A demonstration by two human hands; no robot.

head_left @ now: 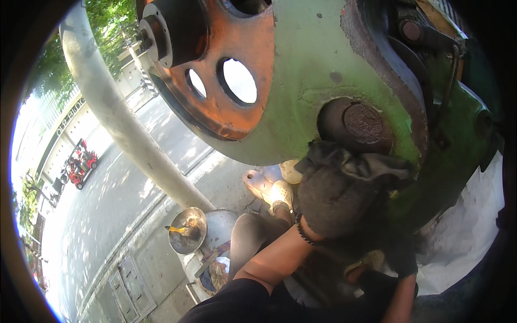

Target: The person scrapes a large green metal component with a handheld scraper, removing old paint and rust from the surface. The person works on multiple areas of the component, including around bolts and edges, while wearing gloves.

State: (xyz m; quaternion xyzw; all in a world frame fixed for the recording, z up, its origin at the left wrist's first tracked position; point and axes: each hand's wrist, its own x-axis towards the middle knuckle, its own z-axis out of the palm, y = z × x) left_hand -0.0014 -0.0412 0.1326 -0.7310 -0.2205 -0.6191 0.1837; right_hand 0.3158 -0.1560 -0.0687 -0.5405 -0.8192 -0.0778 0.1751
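My left hand (335,202), in a dark, grimy glove, is raised against the green machine part (301,91). It grips a crumpled dark rag (371,164), bunched just below a round, rusty pin end (363,123) in its recess. Most of the fingers are hidden by the cloth and the back of the glove. Lower down on the right, my right hand (402,261) also wears a dark glove. It lies in deep shadow beside my knee and the machine's underside, and its fingers cannot be made out.
An orange wheel (253,116) with holes joins the green part at upper left. A pale curved pole (116,116) stands left. Near its foot, a metal bowl (188,247) holds a yellow-handled brush (180,230). White sheeting (458,237) lies right. A red vehicle (81,167) is on the road.
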